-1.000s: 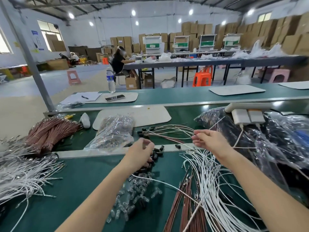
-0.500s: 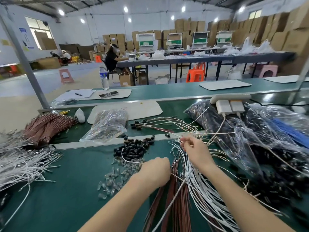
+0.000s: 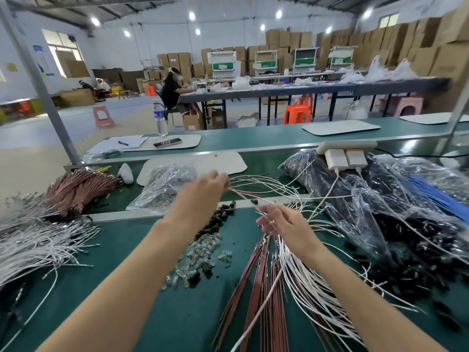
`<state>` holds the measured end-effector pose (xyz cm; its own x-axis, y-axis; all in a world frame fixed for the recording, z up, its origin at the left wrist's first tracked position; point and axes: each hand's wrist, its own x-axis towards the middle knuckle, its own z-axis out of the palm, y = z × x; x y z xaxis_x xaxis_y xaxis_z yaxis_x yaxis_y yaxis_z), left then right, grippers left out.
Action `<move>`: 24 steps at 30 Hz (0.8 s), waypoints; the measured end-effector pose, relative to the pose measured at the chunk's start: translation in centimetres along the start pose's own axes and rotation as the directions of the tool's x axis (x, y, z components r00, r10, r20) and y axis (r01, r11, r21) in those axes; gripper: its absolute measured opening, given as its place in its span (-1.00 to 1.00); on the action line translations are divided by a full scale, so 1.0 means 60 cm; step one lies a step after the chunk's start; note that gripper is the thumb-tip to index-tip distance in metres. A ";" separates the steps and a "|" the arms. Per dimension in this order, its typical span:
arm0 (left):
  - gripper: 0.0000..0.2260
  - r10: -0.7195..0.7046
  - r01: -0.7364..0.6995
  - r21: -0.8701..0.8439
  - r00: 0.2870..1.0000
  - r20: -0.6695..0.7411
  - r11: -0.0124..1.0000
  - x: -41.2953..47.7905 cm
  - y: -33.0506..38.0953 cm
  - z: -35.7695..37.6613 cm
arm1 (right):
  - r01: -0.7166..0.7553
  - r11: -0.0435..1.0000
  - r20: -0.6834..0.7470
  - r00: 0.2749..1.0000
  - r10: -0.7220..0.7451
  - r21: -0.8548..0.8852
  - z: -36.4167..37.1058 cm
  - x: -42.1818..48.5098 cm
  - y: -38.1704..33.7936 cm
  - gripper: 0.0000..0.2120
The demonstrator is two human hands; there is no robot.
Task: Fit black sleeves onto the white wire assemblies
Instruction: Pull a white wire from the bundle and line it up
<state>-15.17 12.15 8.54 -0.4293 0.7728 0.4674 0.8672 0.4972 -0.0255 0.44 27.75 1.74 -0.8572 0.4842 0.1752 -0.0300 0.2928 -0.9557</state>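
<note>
One white wire point(image 3: 238, 193) ran between my hands, long axis slanting from L hand point(image 3: 203, 193), which seemed to pinch its far end (blurry), back toward R hand point(image 3: 284, 222), whose fingers were loosely spread and gripped nothing afaict. Black sleeves point(image 3: 219, 219) lay on the worktop point(image 3: 152, 262) btw both wrists, nearer L. Wire bundle point(image 3: 304, 280) sat under R.

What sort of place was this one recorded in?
Most likely a factory assembly hall doing wire-harness work: long green workbenches heaped with bundles of white wires and loose black sleeves, cardboard boxes stacked high along the back wall, and another worker seated at a far table.
</note>
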 end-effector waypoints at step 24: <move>-0.72 -0.282 0.204 -0.404 0.948 -0.145 0.892 -0.227 -0.039 0.082 | 0.167 0.883 0.049 0.985 -0.163 -0.438 0.148 -0.040 0.016 -0.63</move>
<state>-12.60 2.38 -2.12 -0.6153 0.5354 0.5787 0.7879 0.4417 0.4290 -2.12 19.55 -1.68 -0.8649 0.3894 0.3166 0.0553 0.7009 -0.7111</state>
